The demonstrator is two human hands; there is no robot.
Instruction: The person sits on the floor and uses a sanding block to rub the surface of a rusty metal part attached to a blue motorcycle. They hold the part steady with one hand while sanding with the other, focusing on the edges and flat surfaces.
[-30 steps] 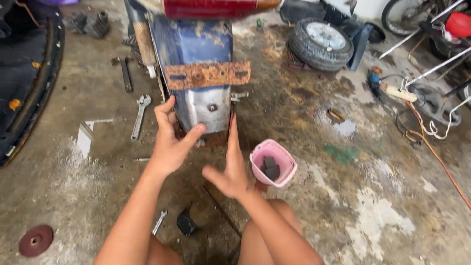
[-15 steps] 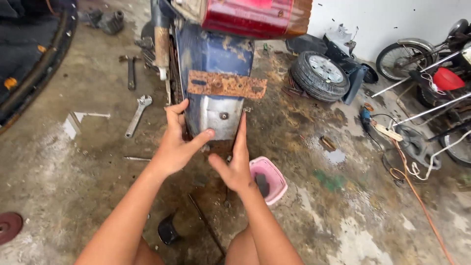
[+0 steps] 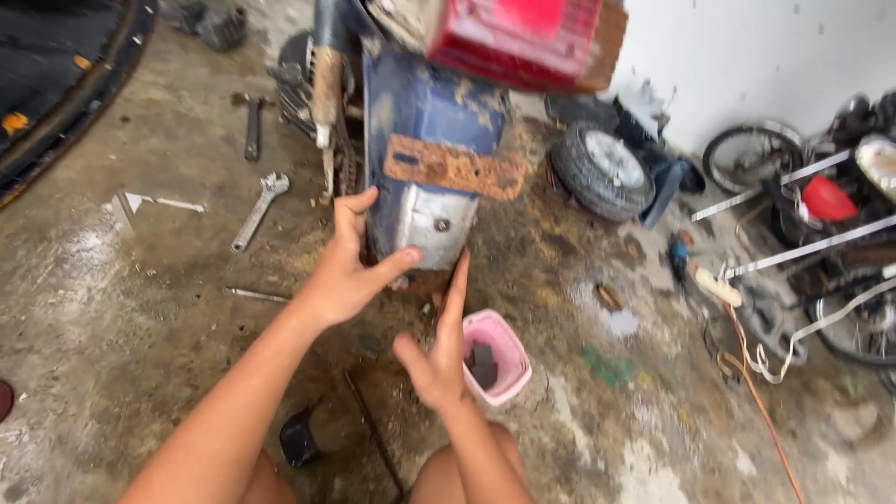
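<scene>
1. Gripping the lower edge of the blue rear fender (image 3: pixel 431 168), your left hand (image 3: pixel 347 266) has its fingers curled behind and its thumb pressed on the grey panel.
2. Your right hand (image 3: pixel 439 355) is flat, fingers together, forefinger apparently touching the fender's bottom edge.
3. A pink container (image 3: pixel 499 359) sits just beside that hand; a wrench (image 3: pixel 259 211) lies well to the left.

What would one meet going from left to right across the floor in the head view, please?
Silver open-ended wrench → left hand gripping the blue rusty rear mudguard → right hand → pink plastic tub → small loose grey-hubbed tyre → orange cable.
</scene>
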